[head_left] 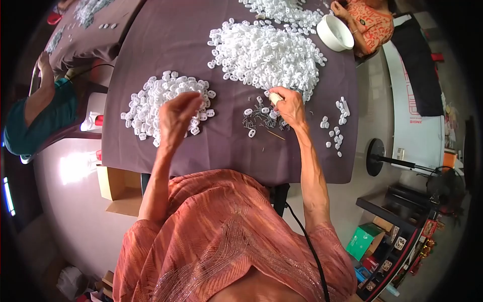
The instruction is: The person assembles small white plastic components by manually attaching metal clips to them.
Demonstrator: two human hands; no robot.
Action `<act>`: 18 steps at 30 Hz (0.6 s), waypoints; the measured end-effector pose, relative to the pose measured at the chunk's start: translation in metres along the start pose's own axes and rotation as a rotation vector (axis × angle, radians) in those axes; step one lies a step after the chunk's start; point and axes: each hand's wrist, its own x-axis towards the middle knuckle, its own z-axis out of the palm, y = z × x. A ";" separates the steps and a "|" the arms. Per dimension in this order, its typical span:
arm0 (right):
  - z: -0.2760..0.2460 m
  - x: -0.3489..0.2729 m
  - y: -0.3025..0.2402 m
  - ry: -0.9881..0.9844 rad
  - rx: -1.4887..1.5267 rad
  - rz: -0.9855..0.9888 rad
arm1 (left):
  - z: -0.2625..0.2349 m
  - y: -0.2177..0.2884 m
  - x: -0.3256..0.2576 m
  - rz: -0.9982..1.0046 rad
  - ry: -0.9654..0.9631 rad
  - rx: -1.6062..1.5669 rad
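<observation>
My left hand (177, 117) is over a heap of small white oval plastic pieces with holes (151, 98) on the left of the table. Motion smears its fingers, so I cannot see whether it holds a piece. My right hand (291, 106) is closed at the near edge of a larger heap of the same white pieces (266, 53). A short cream-coloured rounded thing (275, 98) shows at its fingertips; whether it is held or worn on a finger, I cannot tell. Beside this hand lie small dark grey pins (259, 120), a few white pieces and a thin brown stick (275, 135).
A brown cloth covers the table (221, 146). Loose white pieces (336, 136) lie near its right edge. Across the table, a person in orange (370, 27) sits by a white bowl (334, 32). Another person in teal (43, 118) is at the left. A black cable (309, 241) crosses my lap.
</observation>
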 end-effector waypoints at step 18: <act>-0.031 0.004 -0.047 0.040 0.298 -0.073 | 0.055 0.032 0.019 -0.041 -0.174 -0.509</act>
